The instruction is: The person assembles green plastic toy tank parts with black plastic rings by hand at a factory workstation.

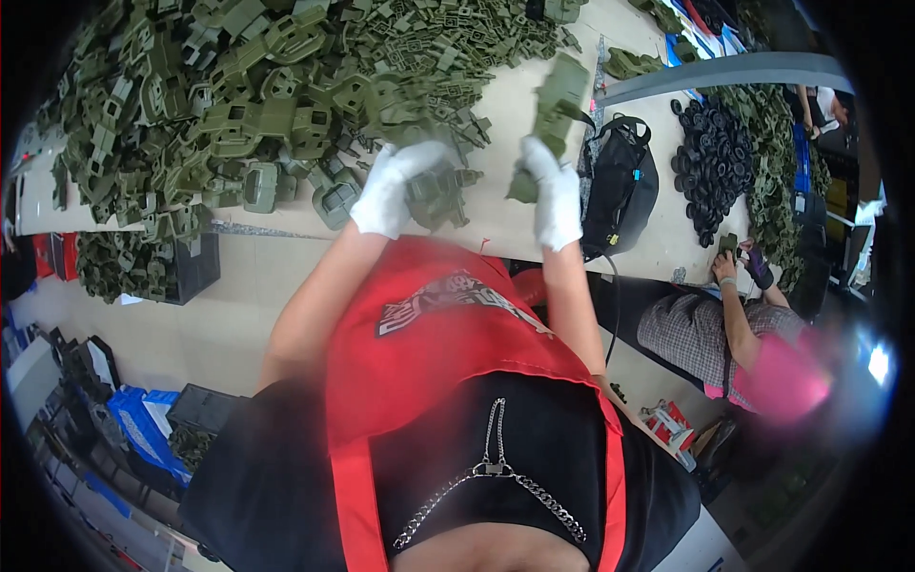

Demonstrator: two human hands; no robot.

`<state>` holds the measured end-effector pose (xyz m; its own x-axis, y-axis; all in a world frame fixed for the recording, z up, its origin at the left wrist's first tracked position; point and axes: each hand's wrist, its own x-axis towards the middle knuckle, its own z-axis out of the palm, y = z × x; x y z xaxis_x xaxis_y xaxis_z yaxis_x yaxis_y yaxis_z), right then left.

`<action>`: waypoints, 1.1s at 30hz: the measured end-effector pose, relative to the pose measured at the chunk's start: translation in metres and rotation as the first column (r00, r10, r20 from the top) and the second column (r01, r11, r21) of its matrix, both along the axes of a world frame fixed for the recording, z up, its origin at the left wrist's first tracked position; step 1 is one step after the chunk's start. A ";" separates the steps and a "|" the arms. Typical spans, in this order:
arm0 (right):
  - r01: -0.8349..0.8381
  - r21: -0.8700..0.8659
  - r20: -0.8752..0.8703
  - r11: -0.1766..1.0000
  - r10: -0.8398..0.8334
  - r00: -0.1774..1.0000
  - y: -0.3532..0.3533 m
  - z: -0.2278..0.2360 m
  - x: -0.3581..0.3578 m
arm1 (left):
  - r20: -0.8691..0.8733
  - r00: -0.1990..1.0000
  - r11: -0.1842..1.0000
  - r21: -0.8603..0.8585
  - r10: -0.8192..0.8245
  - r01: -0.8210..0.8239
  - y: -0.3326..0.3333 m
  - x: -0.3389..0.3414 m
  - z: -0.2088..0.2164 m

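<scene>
White gloves cover both of my hands. My right hand [553,194] is closed on a long olive-green plastic toy vehicle part [562,91], which stretches away from me over the table. My left hand [400,181] is at the near edge of the parts pile, its fingers smeared by motion. Right beside those fingers is a smaller, blurred green plastic part [440,200]; whether the hand grips it cannot be made out. A large heap of green toy vehicle bodies and small pieces [257,119] spreads across the far left.
On the table to my right stand a black bag [620,186] and a heap of small black wheels [710,157]. Beyond them, a co-worker [701,334] handles a green part. A dark crate [195,270] of green parts is at the left. A grey curved bar [724,74] crosses the far right.
</scene>
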<state>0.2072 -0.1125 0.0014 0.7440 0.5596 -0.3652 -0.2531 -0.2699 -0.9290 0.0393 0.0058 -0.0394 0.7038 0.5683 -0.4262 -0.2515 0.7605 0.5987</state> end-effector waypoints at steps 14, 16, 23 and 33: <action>-0.514 -0.438 0.345 0.737 0.666 0.662 0.006 0.071 -0.050 | 0.015 1.000 0.985 0.170 0.026 -0.028 -0.013 -0.008 0.050; -0.480 -0.431 0.516 0.764 0.645 0.564 0.001 0.060 -0.051 | 0.081 0.996 0.994 0.101 0.037 -0.045 -0.013 -0.015 0.047; -0.422 -0.374 0.779 0.826 0.527 0.340 -0.007 0.056 -0.072 | -0.001 1.000 0.985 0.169 0.026 -0.026 -0.014 -0.017 0.049; -0.399 -0.271 0.638 0.876 0.474 0.607 -0.004 0.051 -0.059 | 0.128 0.989 0.997 -0.019 0.072 -0.070 -0.024 -0.012 0.052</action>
<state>0.1480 -0.1168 0.0528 0.4789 0.8759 0.0593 0.5926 -0.2727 -0.7579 0.0276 -0.0182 0.0129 0.7116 0.6133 -0.3429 -0.3793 0.7461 0.5473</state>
